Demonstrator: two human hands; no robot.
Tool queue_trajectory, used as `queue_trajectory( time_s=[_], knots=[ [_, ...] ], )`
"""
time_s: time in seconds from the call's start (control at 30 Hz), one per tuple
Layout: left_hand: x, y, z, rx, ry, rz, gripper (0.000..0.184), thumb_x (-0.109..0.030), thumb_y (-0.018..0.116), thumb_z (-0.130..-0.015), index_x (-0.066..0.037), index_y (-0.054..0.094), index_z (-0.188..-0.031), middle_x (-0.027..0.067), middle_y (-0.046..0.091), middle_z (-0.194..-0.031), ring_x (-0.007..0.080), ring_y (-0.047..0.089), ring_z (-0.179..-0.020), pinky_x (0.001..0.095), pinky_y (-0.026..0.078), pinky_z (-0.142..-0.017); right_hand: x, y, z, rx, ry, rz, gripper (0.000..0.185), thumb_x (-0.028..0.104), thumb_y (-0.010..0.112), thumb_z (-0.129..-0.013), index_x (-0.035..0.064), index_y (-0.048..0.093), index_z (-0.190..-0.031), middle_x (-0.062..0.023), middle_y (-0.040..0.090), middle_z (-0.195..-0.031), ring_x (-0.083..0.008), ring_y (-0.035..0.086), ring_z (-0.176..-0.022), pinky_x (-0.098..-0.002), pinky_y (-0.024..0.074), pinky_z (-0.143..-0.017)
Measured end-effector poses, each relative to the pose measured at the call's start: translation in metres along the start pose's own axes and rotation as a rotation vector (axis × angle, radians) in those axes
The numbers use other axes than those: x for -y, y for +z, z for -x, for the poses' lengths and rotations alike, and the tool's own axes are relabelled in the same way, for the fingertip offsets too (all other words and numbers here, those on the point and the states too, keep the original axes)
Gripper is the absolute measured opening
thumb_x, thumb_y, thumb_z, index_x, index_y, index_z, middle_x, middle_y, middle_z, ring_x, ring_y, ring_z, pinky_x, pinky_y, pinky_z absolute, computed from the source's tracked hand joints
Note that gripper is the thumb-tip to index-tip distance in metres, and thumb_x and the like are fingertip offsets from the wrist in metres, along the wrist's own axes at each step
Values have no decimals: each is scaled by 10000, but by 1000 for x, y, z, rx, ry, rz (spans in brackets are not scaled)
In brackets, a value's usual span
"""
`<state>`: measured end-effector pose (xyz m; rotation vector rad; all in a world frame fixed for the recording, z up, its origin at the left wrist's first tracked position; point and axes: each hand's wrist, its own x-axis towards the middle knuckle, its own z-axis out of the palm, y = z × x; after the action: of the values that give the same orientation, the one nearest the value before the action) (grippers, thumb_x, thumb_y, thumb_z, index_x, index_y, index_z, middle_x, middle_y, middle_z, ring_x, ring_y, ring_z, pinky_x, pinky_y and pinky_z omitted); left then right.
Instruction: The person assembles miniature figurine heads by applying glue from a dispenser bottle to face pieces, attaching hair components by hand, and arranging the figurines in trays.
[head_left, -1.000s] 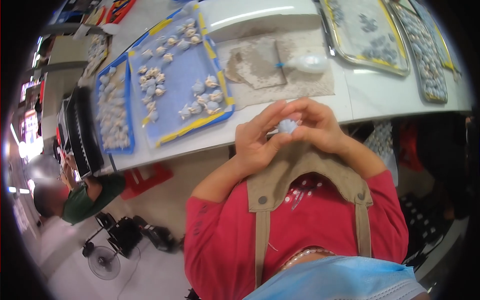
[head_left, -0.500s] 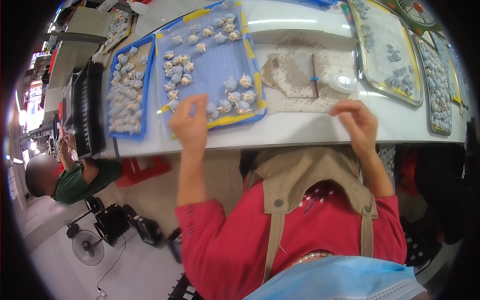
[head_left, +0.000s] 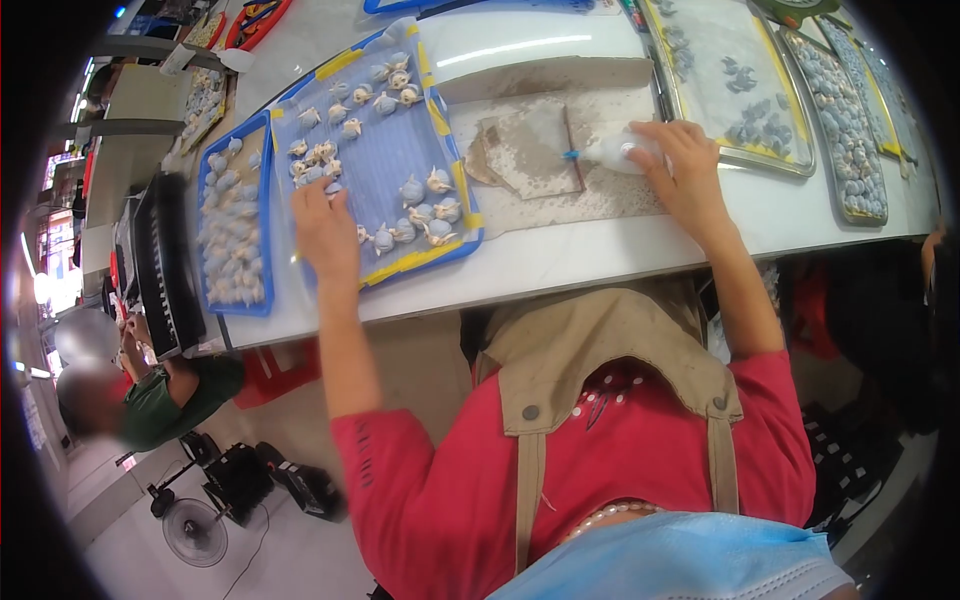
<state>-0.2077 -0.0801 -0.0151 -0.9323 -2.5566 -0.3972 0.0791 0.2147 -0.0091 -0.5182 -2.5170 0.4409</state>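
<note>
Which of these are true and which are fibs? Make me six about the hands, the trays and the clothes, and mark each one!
1. The left hand is at the large blue tray. True.
2. That tray has nothing on it. False: small blue-and-cream pieces lie on it.
3. The right hand is at the white bottle. True.
4. The person at the bottle wears a green top. False: the shirt is red.
5. A tan apron is worn over it. True.
6. In the picture, the narrower blue tray is right of the large one. False: it is on the left.
</note>
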Motion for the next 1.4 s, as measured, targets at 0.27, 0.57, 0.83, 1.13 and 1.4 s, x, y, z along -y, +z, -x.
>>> queue_trajectory(
  time_s=[0.27,0.57,0.83,1.13,1.4],
  knots=[
    [-86,-25,33,-87,-278,1177,235,-113,615,-874,-25,543,-1079,53,597,-797,129,558,-679,255,455,-642,2,0,17,98,163,-206,337,235,744,-732,71,617,-997,-68,609,-940,-203,525,-913,-325,384,-816],
    [-208,-36,87,1040,-697,1880,408,-51,583,-876,9,468,-1262,102,582,-1122,159,618,-894,200,510,-711,21,-36,59,-47,568,-906,321,186,703,-804,12,536,-1015,-22,599,-861,-76,540,-791,-213,435,-684],
    [-204,-34,91,857,-649,1862,374,-44,598,-868,-4,486,-1223,132,569,-1182,172,620,-914,225,510,-730,32,-57,73,-110,222,-500,361,196,796,-675,37,593,-928,-52,541,-801,-189,479,-812,-291,392,-749],
    [-193,-41,92,774,-548,1698,381,-22,581,-875,25,476,-1238,141,567,-1206,159,623,-923,236,491,-735,62,-68,50,-107,29,-257,361,242,856,-555,52,637,-771,-40,529,-689,-218,455,-728,-301,377,-665],
    [-189,-42,93,781,-548,1716,374,-19,577,-877,29,480,-1235,134,569,-1201,152,623,-918,232,492,-732,71,-64,44,-108,-26,-211,340,223,845,-535,56,638,-747,-13,549,-678,-220,466,-710,-301,385,-640]
  ],
)
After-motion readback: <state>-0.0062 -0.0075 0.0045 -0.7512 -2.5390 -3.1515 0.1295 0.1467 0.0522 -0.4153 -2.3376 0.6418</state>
